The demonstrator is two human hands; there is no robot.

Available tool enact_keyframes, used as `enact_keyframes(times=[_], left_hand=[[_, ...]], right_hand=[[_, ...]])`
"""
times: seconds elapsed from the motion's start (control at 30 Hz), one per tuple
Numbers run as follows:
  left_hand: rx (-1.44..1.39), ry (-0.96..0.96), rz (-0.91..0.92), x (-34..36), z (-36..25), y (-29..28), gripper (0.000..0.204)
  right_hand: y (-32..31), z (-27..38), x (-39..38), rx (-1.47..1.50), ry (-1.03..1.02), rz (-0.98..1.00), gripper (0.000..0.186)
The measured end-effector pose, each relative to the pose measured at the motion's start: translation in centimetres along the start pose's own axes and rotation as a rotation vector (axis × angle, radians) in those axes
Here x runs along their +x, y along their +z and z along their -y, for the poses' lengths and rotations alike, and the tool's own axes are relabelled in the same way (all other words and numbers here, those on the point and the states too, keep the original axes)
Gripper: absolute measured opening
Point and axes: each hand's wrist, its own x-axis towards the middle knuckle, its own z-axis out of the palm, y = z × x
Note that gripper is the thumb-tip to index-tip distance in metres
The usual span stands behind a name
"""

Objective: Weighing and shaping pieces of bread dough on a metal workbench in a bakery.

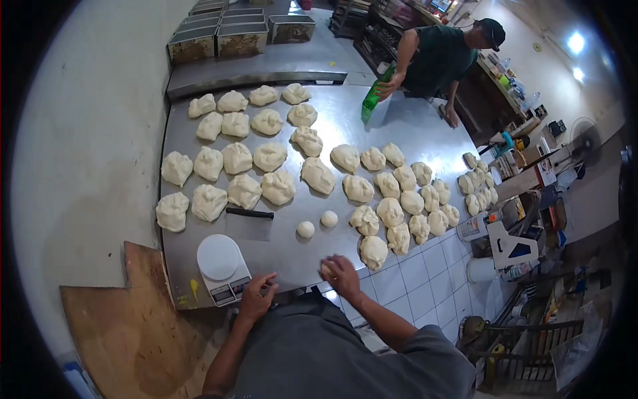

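My right hand (340, 276) is cupped, palm down, at the near edge of the steel table. Its fingers are curled over a small piece of dough (325, 270), which they mostly cover. My left hand (258, 297) is empty, fingers apart, beside the buttons of a white kitchen scale (218, 258). Two small round dough balls, one on the left (305, 229) and one on the right (329, 219), sit just beyond my right hand. Past the scale lies a dough scraper (249, 213) with a black handle. Large rough dough lumps (210, 202) stand in rows at the left.
More dough pieces (390, 211) cover the table's right side. Across the table (425, 126), a person (442, 63) in a dark shirt and cap grips a green bottle (372, 100). Metal loaf pans (242, 40) stand at the back left. A wooden board (113, 312) is at the lower left.
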Motion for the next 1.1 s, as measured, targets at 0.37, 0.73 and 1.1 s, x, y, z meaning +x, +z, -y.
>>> enact_keyframes(times=[0.37,0.73,1.1], left_hand=[[0.004,-0.023,-0.031,-0.5,0.9,-0.4,0.037],[0.117,0.016,-0.030,-0.7,1.7,-1.2,0.038],[-0.007,0.013,-0.113,-1.2,0.1,-1.8,0.035]], right_hand=[[1.0,-3.4,0.6,-0.247,-0.133,0.023,0.035],[1.4,-5.3,0.2,-0.448,-0.063,0.200,0.031],[-0.3,2.8,1.5,-0.203,0.090,-0.089,0.036]])
